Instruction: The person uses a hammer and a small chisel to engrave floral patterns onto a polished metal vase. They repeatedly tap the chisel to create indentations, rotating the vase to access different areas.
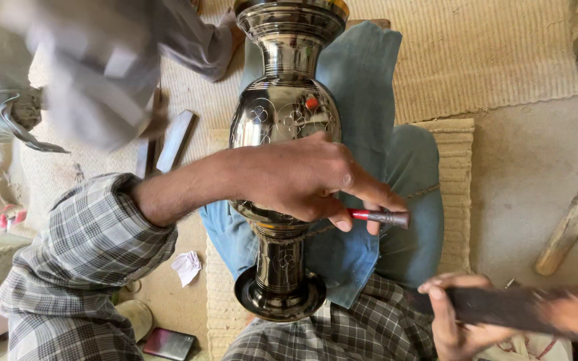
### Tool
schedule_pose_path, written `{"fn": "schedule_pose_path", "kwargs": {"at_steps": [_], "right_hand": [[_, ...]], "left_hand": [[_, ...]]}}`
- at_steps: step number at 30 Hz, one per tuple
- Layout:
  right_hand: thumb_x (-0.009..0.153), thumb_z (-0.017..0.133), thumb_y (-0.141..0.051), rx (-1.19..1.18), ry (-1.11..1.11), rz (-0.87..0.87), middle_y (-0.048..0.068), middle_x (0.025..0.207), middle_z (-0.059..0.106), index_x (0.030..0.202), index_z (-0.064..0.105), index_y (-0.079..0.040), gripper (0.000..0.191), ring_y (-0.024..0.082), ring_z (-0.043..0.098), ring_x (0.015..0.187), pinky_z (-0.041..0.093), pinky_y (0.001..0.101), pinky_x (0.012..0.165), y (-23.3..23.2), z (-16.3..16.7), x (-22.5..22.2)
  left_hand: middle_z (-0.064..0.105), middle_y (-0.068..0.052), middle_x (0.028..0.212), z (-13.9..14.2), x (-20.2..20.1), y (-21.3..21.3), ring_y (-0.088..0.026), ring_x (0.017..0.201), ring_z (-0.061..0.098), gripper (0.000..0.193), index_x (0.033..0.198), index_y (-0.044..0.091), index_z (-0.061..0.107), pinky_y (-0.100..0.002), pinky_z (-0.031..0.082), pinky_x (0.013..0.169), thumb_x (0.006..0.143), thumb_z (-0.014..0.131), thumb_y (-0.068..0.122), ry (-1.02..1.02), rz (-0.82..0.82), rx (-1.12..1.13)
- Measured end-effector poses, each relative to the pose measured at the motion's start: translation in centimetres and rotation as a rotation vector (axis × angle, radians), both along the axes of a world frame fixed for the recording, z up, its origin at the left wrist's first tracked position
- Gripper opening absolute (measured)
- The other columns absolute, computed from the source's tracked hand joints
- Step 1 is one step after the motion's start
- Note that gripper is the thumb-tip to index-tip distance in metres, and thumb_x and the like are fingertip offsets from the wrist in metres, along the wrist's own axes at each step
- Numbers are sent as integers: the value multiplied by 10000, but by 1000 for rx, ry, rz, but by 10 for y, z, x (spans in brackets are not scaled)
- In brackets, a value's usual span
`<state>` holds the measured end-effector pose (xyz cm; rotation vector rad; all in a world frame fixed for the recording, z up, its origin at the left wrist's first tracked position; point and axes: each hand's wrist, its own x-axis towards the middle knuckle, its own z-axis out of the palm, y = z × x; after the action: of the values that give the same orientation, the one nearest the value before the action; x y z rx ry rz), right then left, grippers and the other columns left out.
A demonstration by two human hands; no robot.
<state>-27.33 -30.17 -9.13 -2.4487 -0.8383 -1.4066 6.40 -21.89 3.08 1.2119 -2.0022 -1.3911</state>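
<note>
We sit on a ribbed, straw-coloured woven mat (503, 53) laid over a dusty concrete floor (536, 200), and a large metal vase (282, 120) lies lengthwise across our blue-trousered lap (369, 87), its round foot toward us and its flared mouth cut off by the top edge. The vase is dark, polished and mirror-bright, bulbous in the middle with a ringed neck and stem, and fine floral outlines are cut into its belly. Our left hand (302, 177) reaches over the belly and is pinched shut on a slim chisel (379, 216) with a red band and a grey metal end, pressed just beside the lower curve of the vase; where the tip meets the metal is hidden by our fingers. Our right hand (453, 314) is wrapped tight around a dark wooden mallet handle (503, 307), whose far end dissolves into blur at the right edge. At upper left another person's grey sleeve (102, 73) is smeared and hard to read. A rough wooden block (573, 220) lies on the floor well apart, a crumpled scrap of white paper (186, 266) sits near the vase's foot, and a flat phone (168, 343) lies by our checked sleeve (81, 267)
</note>
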Motion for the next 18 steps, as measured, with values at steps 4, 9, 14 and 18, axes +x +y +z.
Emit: {"fn": "schedule_pose_path", "kwargs": {"at_steps": [4,9,14,18], "right_hand": [[840,640,77,972,445,-511,192,883,639,1067,577,42,238,214,678,756,596,324,719,77,-11,-29],[838,812,67,1230,452,-922,160,946,709,1061,575,56,325,217,705,787,583,328,767,105,-22,-16],[854,795,48,1150,342,-836,151,1040,692,1064,519,25,347,255,712,913,587,377,859,101,-23,-5],[828,743,85,1224,380,-817,151,935,660,1071,547,22,319,256,674,845,556,399,776,108,-33,-12]], "left_hand": [[792,-25,1165,0,-1,-1,-79,691,738,583,1420,199,598,-301,577,530,865,761,127,71,-40,-24],[796,3,1155,-2,-5,-7,-94,573,679,528,1410,206,612,-322,505,502,899,717,129,37,-163,30],[802,40,1149,-5,-6,-15,-81,617,679,500,1410,205,606,-338,479,544,920,693,147,26,-299,54],[805,50,1146,-8,-5,-20,-63,729,715,543,1453,186,571,-326,514,605,928,701,143,90,-405,63]]}}
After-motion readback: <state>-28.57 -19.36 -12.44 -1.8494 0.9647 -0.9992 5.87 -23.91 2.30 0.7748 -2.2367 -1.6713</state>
